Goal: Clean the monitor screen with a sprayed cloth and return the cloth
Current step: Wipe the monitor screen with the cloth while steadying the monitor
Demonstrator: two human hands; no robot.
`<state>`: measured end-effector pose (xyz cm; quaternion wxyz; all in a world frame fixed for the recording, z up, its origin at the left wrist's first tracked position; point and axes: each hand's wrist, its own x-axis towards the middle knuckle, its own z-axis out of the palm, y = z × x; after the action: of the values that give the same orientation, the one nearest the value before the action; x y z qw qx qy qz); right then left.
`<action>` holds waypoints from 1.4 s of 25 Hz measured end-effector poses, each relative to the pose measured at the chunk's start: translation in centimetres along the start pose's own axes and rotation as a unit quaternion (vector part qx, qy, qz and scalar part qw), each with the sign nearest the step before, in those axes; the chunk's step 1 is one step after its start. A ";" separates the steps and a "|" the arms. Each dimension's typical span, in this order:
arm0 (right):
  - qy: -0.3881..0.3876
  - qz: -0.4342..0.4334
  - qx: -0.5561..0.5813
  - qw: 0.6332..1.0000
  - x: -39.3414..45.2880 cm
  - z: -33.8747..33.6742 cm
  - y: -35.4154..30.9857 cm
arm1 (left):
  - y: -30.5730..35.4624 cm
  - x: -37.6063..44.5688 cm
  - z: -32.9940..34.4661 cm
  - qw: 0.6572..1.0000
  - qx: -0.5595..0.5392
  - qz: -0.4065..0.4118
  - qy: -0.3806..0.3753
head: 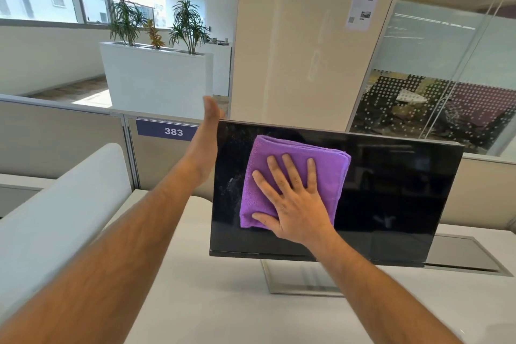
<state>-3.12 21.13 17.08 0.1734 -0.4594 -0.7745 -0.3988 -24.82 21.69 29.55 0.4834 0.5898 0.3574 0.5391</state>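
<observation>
A: Where's the cloth rn?

B: Purple cloth (293, 176), folded into a pad, flat on the monitor screen (391, 190), upper left part. My right hand (290, 204) presses it there w/ fingers straight and spread wide, palm on, so pressure spreads over the whole pad instead of one fingertip.

A: And the other hand?

B: Left hand (208, 131) is up at the screen's top-left corner, thumb sticking up, palm side toward the bezel. Fingers go behind the edge so I can't tell if they curl round it. I'd say it's there to brace the panel so it doesn't rock on its stand (301, 276) while I push.

A: How far along?

B: Mid-wipe, I reckon. Speckly smear just left of the cloth, prob spray or dust, not yet cleared. Right half looks untouched, hard to judge on black glass.

A: Anything in the way?

B: Not much. The white surface (223, 301) carries the monitor; cable hatch (469, 254) is set into it behind-right. Partition w/ the "383" tag (167, 131) sits close behind, so little room for my left hand back there. Pillar, planters, glass wall are well apart.
</observation>
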 end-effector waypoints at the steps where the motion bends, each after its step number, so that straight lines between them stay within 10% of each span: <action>1: 0.007 0.012 -0.003 1.000 0.6 -0.3 0.4 | -0.1 -0.2 -0.2 0.999 -0.029 -0.022 -0.012; 8: 0.032 0.114 -0.018 0.993 5.0 -1.8 2.1 | -0.5 -1.1 -0.9 0.994 -0.088 -0.037 -0.049; 17: -0.008 -0.116 -0.022 0.993 1.1 -0.2 -0.3 | -1.3 -0.6 -1.1 0.993 -0.099 -0.058 -0.030; 26: 0.029 0.014 -0.017 0.999 6.7 -2.5 1.5 | -0.8 -1.4 -1.1 0.993 -0.097 -0.024 -0.069; 35: 0.003 -0.098 -0.012 0.995 5.3 -1.0 -1.4 | -1.1 -1.5 -1.7 0.993 -0.099 -0.033 -0.055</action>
<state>-7.16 22.97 20.39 0.1301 -0.3820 -0.8105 -0.4246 -26.67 20.90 27.93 0.5761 0.5553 0.2945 0.5226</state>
